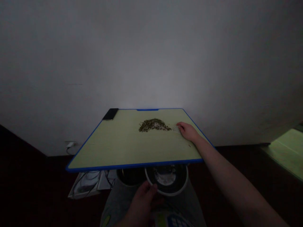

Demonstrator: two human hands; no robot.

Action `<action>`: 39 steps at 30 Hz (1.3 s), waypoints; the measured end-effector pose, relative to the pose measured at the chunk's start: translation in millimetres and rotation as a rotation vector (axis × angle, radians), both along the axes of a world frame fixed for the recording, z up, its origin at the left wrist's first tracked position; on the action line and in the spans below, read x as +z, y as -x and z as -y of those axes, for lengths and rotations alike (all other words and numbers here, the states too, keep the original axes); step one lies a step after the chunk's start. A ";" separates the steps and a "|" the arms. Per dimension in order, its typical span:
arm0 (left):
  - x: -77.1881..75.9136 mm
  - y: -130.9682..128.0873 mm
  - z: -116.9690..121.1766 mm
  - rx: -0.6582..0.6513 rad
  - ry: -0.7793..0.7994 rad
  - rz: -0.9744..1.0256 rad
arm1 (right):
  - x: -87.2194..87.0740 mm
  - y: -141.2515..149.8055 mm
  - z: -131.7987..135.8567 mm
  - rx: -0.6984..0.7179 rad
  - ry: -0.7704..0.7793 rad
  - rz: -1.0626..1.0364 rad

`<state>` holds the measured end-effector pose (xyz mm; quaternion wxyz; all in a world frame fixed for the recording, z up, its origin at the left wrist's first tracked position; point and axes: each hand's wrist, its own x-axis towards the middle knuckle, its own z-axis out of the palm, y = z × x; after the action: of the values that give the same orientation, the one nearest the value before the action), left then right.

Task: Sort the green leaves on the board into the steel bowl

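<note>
On the pale table top (113, 142) lies a spread pile of small greenish-brown grains or beans (151, 125), with a paler patch in its middle. Just right of the pile is my right hand (187, 130), its fingers closed on a small clear, see-through piece (175, 128) whose exact kind I cannot make out. Below the table's near edge, my left hand (144, 197) grips the left rim of a round metal bowl (176, 191) over my lap. The bowl is partly under the table, and some small bits show inside it.
A second dark bowl (130, 178) sits left of the first, partly hidden. A black phone (110, 114) lies at the table's far left corner. White boxes with cables (86, 184) are on the floor at left. A wall (151, 56) stands behind the table, with a plugged-in charger (70, 145).
</note>
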<state>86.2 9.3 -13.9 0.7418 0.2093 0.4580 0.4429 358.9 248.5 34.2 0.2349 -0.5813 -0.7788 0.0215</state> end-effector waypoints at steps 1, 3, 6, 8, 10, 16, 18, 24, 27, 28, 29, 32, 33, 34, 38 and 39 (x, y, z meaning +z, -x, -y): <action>-0.7 -0.1 -0.4 -0.004 -0.007 -0.001 | 1.0 0.9 0.9 0.000 -0.001 0.005; -0.9 -0.5 -0.9 -0.002 -0.013 0.004 | 2.9 2.6 2.5 -0.005 -0.001 0.017; 0.2 -1.0 -0.5 0.004 0.005 0.009 | 4.4 4.2 3.6 -0.025 0.001 0.022; 0.7 -0.9 0.5 0.004 0.012 -0.012 | 4.3 4.6 3.6 -0.022 0.000 0.015; 0.9 -0.4 1.5 0.006 0.007 -0.041 | 3.4 4.4 3.0 -0.006 -0.007 0.005; 4.6 1.3 0.9 -0.013 0.016 -0.031 | 0.4 4.9 1.7 0.026 -0.022 0.006; 6.3 1.2 0.1 -0.021 0.026 -0.032 | 0.5 5.8 2.1 0.027 -0.030 0.006; 3.9 1.7 -1.2 -0.016 0.015 -0.038 | 2.4 7.1 3.6 -0.009 -0.016 0.011; -1.5 2.2 -2.0 -0.011 0.009 -0.028 | 0.8 5.9 2.7 -0.014 -0.024 0.009; -3.1 2.3 -2.4 -0.005 0.006 -0.025 | -0.1 5.4 2.1 -0.015 -0.028 0.008; -4.4 2.3 -2.8 -0.003 0.006 -0.025 | -0.9 4.9 1.5 -0.015 -0.031 0.006; -4.7 2.0 -3.4 0.000 0.028 -0.043 | -2.9 3.9 -0.1 -0.010 -0.035 0.001; -3.8 1.8 -3.3 -0.001 0.041 -0.047 | -3.2 3.7 -0.5 -0.008 -0.036 -0.001; -2.5 1.6 -3.2 -0.001 0.047 -0.048 | -3.3 3.7 -0.8 -0.009 -0.036 -0.003; 2.8 0.5 -2.1 -0.005 0.033 -0.025 | -3.3 4.3 -1.4 -0.017 -0.037 -0.006; 3.8 0.3 -1.8 -0.004 0.027 -0.026 | -3.4 4.5 -1.6 -0.015 -0.040 -0.005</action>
<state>85.8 11.1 -10.1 0.7394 0.2059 0.4733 0.4324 354.4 250.1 30.8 0.2487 -0.5821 -0.7741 0.0054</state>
